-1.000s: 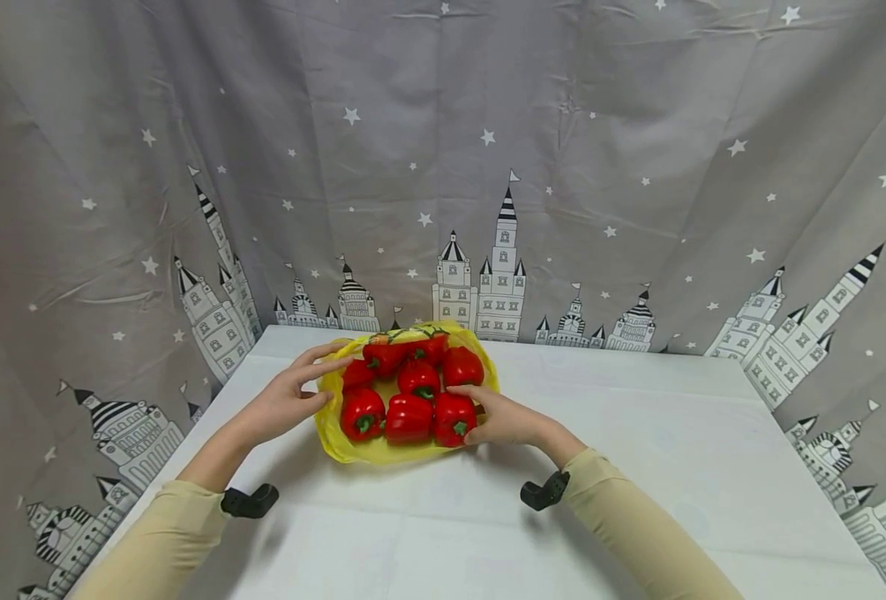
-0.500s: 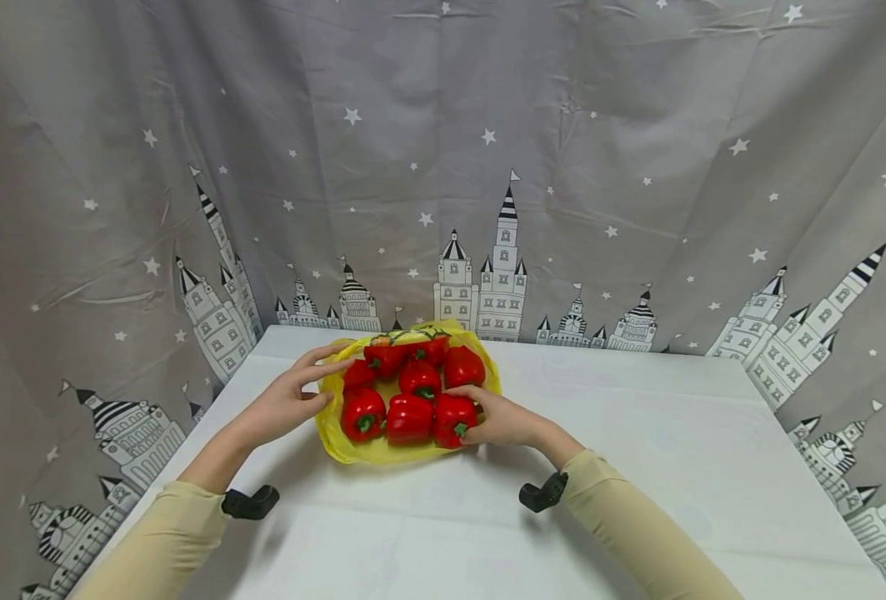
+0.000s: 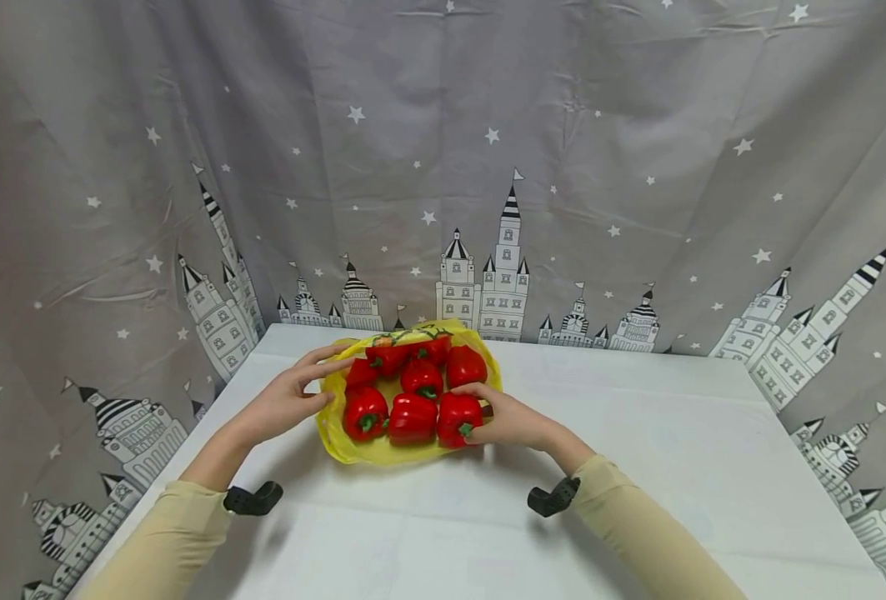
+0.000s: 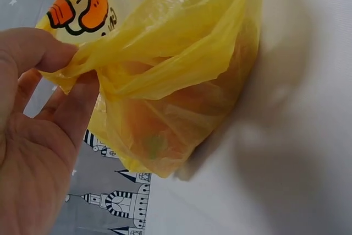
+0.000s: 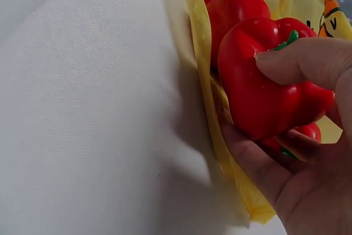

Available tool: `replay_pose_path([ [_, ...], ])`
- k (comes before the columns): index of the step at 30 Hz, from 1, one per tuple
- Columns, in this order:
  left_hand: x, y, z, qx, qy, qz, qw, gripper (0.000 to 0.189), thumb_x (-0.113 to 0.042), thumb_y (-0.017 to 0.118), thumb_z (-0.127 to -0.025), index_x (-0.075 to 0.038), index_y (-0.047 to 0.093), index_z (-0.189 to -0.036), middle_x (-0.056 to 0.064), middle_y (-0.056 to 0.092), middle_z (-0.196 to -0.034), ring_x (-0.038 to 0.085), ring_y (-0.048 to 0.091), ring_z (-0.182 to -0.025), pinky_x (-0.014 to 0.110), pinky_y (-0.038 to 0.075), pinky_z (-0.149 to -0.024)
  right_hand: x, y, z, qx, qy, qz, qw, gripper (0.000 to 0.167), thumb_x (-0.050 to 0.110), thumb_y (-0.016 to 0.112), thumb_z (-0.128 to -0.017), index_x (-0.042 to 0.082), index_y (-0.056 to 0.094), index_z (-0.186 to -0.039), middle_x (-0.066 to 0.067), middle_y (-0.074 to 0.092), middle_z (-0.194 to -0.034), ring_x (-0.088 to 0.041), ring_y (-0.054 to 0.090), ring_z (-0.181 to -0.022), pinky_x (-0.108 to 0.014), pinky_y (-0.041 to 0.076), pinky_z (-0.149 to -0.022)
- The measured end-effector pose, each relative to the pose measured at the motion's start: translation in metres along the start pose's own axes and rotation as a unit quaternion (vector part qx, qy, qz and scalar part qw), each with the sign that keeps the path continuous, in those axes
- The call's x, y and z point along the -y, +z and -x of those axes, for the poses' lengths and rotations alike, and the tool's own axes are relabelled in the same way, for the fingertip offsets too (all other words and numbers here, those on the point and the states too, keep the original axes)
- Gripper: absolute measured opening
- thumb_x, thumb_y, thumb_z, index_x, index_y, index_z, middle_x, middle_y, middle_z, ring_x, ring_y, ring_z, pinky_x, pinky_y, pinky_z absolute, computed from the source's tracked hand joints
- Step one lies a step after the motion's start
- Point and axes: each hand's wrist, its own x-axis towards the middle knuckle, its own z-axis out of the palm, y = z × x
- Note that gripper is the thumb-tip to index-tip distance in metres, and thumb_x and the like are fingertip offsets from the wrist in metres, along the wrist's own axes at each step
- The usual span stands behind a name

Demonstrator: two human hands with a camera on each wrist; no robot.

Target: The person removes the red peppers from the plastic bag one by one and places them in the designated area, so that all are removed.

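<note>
A yellow plastic bag [image 3: 382, 452] lies with its mouth spread on the white table, several red bell peppers with green stems inside. My left hand [image 3: 283, 406] pinches the bag's left rim between thumb and fingers; the left wrist view shows the gathered plastic [image 4: 85, 61] clearly. At the bag's front right, my right hand [image 3: 516, 419] grips one red bell pepper [image 3: 458, 421]. In the right wrist view the thumb presses that bell pepper [image 5: 264, 97] near its stem, and fingers reach beneath it. Another bell pepper [image 3: 412, 419] lies just left of the held one.
The white table [image 3: 623, 467] extends to the right and in front of the bag. A grey curtain [image 3: 382, 167] printed with stars and castles hangs behind and along the sides. Each wrist carries a small black device [image 3: 253, 498]. A printed duck face [image 4: 91, 6] marks the bag.
My right hand has shifted very slightly right with the bell pepper, and the gap to the neighbouring bell pepper looks a little wider. The left hand keeps its place on the bag rim.
</note>
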Motion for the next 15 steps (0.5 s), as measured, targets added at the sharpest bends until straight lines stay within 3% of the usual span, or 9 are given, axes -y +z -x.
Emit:
replay_pose_path([
  [3,0.002,0.000,-0.001,-0.002,0.000,0.010,0.9999,0.052,-0.010,0.068,-0.098,-0.021,0.057,-0.148,0.004,0.028,-0.166,0.037,0.032,-0.147,0.024,0.051,-0.093,-0.001,-0.002,0.006,-0.006,0.002,0.003,1.0000,0.070,0.019,0.080,-0.084,0.037,0.051,-0.145,0.000,0.055,-0.139,-0.022,0.052,-0.125,-0.043,0.049,-0.101],
  [6,0.003,0.001,-0.002,-0.006,0.000,0.018,0.9998,0.052,-0.016,0.071,-0.098,-0.021,0.058,-0.148,0.003,0.029,-0.165,0.037,0.033,-0.147,0.023,0.050,-0.094,0.000,-0.004,0.011,-0.010,0.005,-0.002,0.9999,0.070,0.021,0.081,-0.085,0.038,0.051,-0.145,0.000,0.054,-0.140,-0.022,0.052,-0.126,-0.043,0.049,-0.100],
  [9,0.004,0.002,-0.003,-0.012,0.003,0.013,0.9998,0.051,-0.015,0.071,-0.097,-0.021,0.059,-0.147,0.002,0.030,-0.165,0.035,0.031,-0.149,0.028,0.050,-0.095,0.000,-0.007,0.015,-0.012,0.002,-0.009,0.9999,0.070,0.022,0.081,-0.085,0.038,0.050,-0.146,-0.001,0.053,-0.141,-0.024,0.052,-0.127,-0.043,0.050,-0.100],
  [15,0.006,0.002,-0.004,-0.009,0.018,0.018,0.9996,0.051,-0.012,0.069,-0.098,-0.021,0.059,-0.147,-0.001,0.029,-0.166,0.033,0.026,-0.151,0.052,0.047,-0.104,-0.003,-0.016,0.022,-0.015,-0.003,-0.039,0.9991,0.069,0.017,0.079,-0.086,0.036,0.051,-0.146,-0.001,0.054,-0.140,-0.026,0.053,-0.127,-0.040,0.053,-0.098],
])
